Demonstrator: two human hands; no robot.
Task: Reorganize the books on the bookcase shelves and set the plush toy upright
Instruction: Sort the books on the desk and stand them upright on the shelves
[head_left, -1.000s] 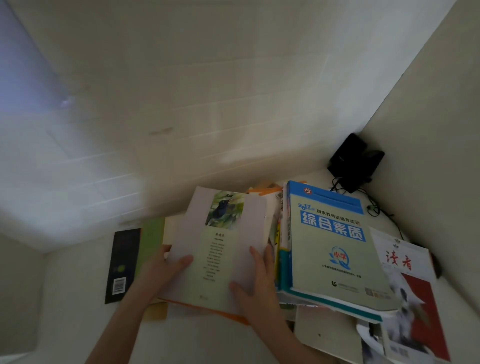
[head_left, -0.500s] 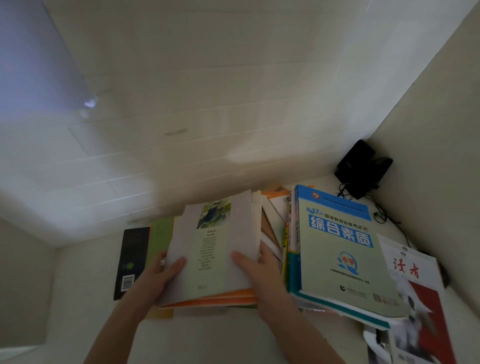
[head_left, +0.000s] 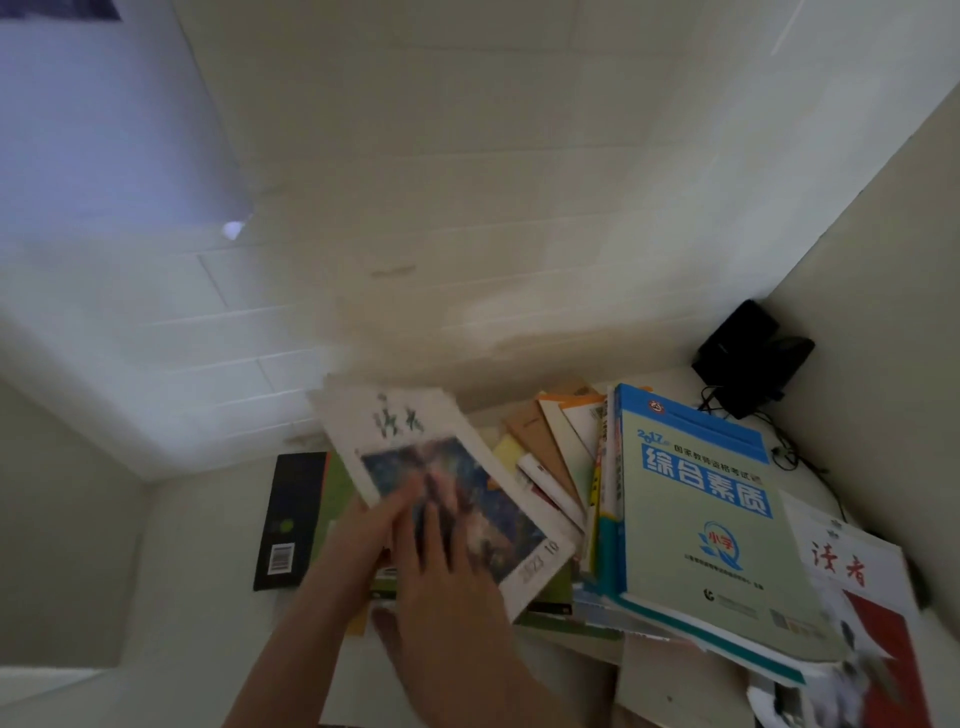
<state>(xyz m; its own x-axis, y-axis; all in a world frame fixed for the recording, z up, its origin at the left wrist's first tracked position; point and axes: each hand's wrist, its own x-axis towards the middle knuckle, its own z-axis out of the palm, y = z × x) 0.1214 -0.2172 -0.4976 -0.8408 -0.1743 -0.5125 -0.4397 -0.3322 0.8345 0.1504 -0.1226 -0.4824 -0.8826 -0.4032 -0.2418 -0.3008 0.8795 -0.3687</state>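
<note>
Both forearms are showing bare at lower centre; the left hand (head_left: 363, 540) and right hand (head_left: 452, 587) are wearing nothing.

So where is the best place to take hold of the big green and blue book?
Probably the near lower-left corner of the green and blue book, coming from the person's side. It lies cover-up, tilted on the pile, and that edge overhangs with space beneath for fingers. Its left side crowds the fanned books.
</note>
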